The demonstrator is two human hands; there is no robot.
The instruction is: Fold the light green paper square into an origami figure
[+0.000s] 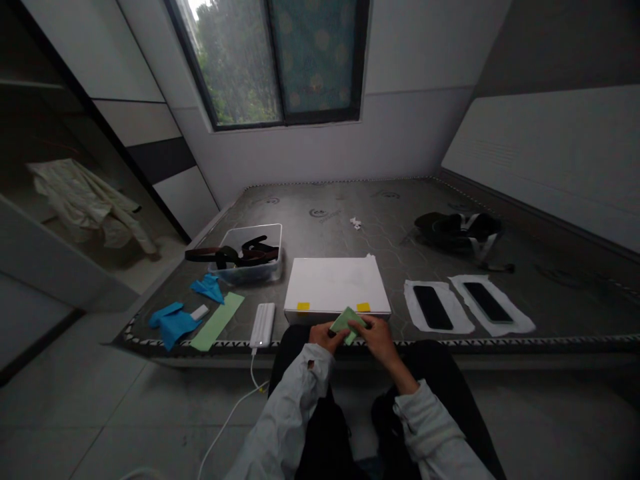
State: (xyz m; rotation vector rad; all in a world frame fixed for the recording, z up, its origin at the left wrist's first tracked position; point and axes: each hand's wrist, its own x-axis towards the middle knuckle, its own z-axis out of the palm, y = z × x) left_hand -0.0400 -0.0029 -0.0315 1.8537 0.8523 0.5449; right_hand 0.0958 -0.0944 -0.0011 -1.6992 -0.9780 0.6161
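Between my two hands is a small folded piece of light green paper [345, 321], held over the front edge of a white box [337, 280]. My left hand [326, 337] pinches its left side, and my right hand [377, 335] has fingers and thumb on its right side. Two yellow sticky tabs, a left one [303, 306] and a right one [363, 307], lie along the box's front edge. A longer green paper strip [219, 323] rests flat to the left, beside a white power bank [263, 325] with a cable plugged in.
A clear plastic bin [270, 272] with belts [235, 256] stands left, near blue pieces [175, 325] and a small white block [199, 313]. To the right, two dark phones [433, 308] lie on white cloths [463, 324]. A dark cap [435, 229] sits farther back on the mattress [320, 230].
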